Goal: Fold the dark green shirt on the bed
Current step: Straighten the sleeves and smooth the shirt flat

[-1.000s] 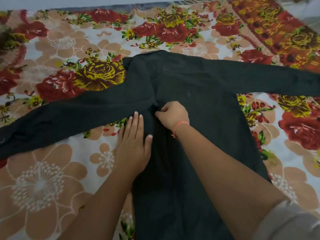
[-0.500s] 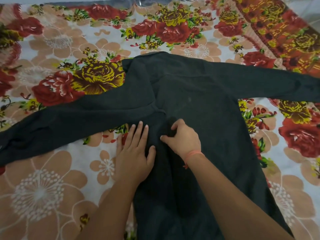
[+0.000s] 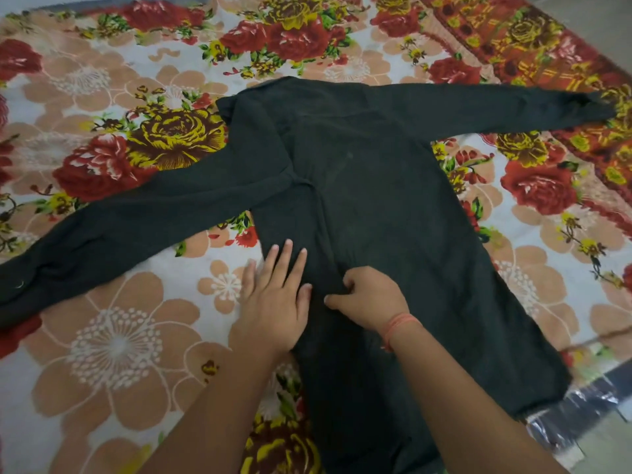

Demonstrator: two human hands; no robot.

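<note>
Head view: a dark green long-sleeved shirt [image 3: 376, 186] of soft cloth lies spread on the bed, over a floral bedsheet [image 3: 113, 340] of red, yellow and peach blooms. One long sleeve [image 3: 136, 227] runs out to the person's left and the other sleeve [image 3: 478, 107] to the right, both flat on the sheet.

The left hand [image 3: 273, 302] lies palm down with its fingers straight. Its grip is apart, and it presses the left edge of the shirt's body, with the outer finger over on the sheet. Just beside it, the right hand [image 3: 369, 299], which wears an orange thread bracelet [image 3: 398, 325], has its grip clamped on a small ridge of cloth near the middle of the body. A long crease runs up from that pinch toward the left armpit.

The step in hand looks like setting the left side panel's fold line. To do it well, the flat hand should keep the edge pinned while the pinching hand draws the ridge straight along the crease. That keeps the panel even from shoulder to hem and free of bunching under the armpit.

No box, basket or other container shows in this view.
</note>
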